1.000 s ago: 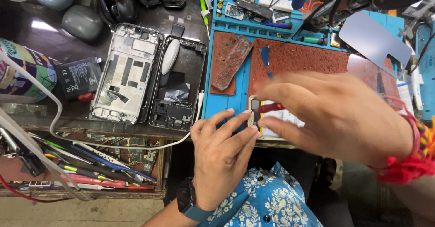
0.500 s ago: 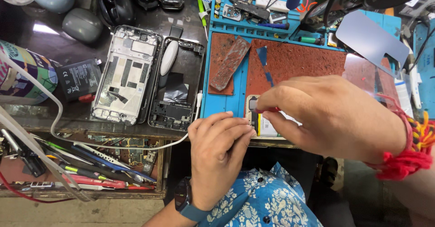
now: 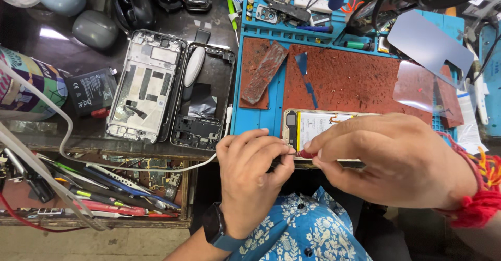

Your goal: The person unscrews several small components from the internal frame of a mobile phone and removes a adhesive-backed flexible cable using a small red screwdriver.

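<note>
Since the earlier frame, both hands have shifted toward the near edge of the blue mat, uncovering more of the opened phone lying at its 6 o'clock edge. Right hand pinches a small red-tipped tool between thumb and forefinger. Left hand (fingers curled shut) touches the phone's lower left corner; what it grips cannot be told. Two phone frames lie on the counter at 9 o'clock of the mat.
</note>
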